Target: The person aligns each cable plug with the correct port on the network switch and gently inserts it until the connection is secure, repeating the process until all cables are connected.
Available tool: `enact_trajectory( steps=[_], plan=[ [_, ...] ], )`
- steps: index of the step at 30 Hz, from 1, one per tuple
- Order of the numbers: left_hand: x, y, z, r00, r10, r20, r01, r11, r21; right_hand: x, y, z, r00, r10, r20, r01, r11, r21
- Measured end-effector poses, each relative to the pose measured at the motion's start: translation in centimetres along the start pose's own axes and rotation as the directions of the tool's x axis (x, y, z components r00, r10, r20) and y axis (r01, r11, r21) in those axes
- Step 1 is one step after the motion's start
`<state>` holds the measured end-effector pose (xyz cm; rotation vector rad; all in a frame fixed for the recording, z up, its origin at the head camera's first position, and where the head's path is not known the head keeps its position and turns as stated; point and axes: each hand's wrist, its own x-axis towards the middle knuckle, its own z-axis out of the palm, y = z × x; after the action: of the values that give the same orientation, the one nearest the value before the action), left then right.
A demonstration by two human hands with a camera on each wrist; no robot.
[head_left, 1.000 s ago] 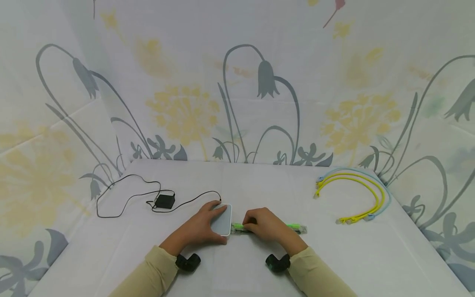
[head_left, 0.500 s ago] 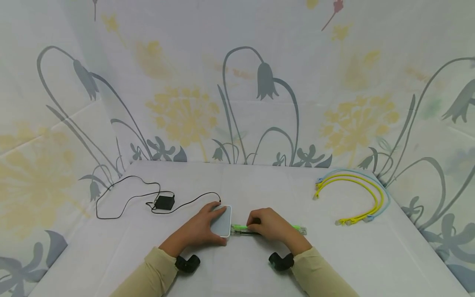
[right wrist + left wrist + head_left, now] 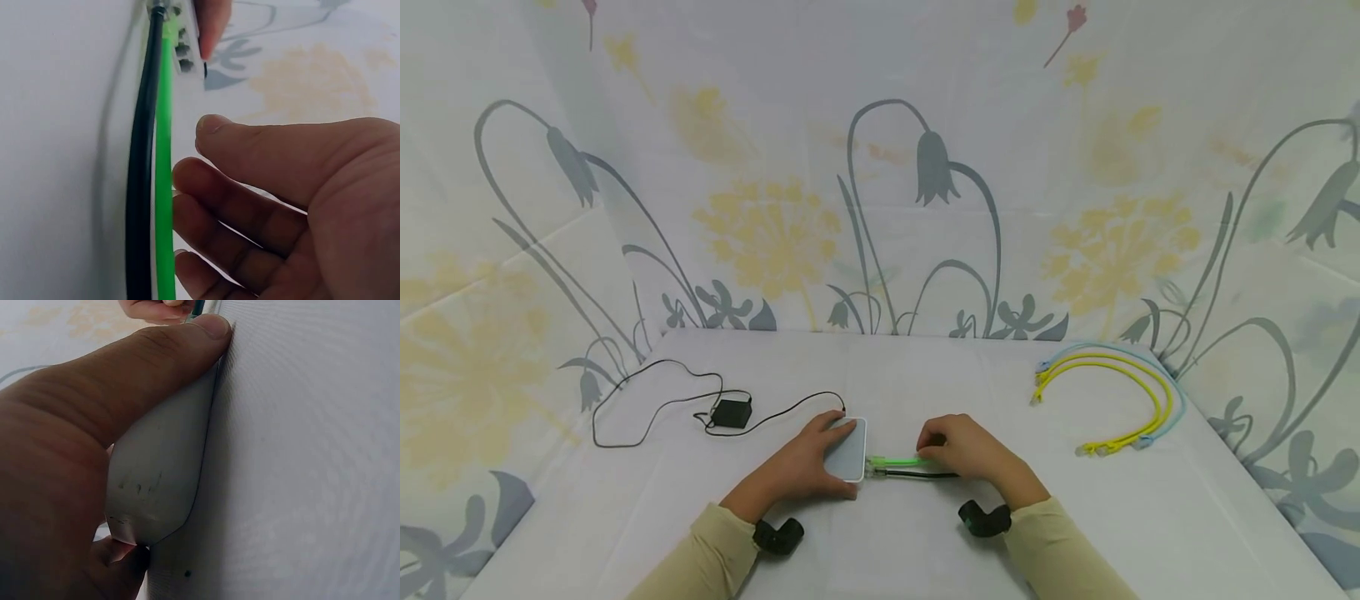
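Observation:
My left hand [image 3: 801, 460] grips a small white network switch [image 3: 847, 457] on the table, its thumb along the near side and fingers at the far side. The left wrist view shows the thumb pressed on the switch's side wall [image 3: 156, 469]. A green network cable [image 3: 898, 462] and a black network cable [image 3: 917, 475] run side by side from the switch's right side, clear plugs at its ports. Beside them is my right hand [image 3: 966, 448]. In the right wrist view its loosely bent fingertips lie right at the green cable [image 3: 164, 156], thumb apart. The cables' far ends are hidden.
A black power adapter [image 3: 732, 413] with a looped thin cord [image 3: 662, 400] lies at the left; its lead reaches the switch's back. Yellow network cables [image 3: 1159, 392] and a light blue one [image 3: 1180, 410] curve at the right. A floral cloth [image 3: 880, 208] hangs behind the table.
My right hand has slid rightward along the green and black cables, away from the switch, showing more of them near the ports. My left hand keeps its hold on the switch.

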<state>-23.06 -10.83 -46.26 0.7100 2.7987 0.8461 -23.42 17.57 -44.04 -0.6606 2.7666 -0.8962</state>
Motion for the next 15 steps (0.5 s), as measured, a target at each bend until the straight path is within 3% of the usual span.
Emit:
enact_trajectory(
  steps=[15],
  plan=[
    [0.1,-0.2,0.1,1.000,-0.005,0.008,0.005,1.000,0.002,-1.0,1.9,-2.6,0.996,0.028,-0.079,-0.028,1.000,0.002]
  ],
)
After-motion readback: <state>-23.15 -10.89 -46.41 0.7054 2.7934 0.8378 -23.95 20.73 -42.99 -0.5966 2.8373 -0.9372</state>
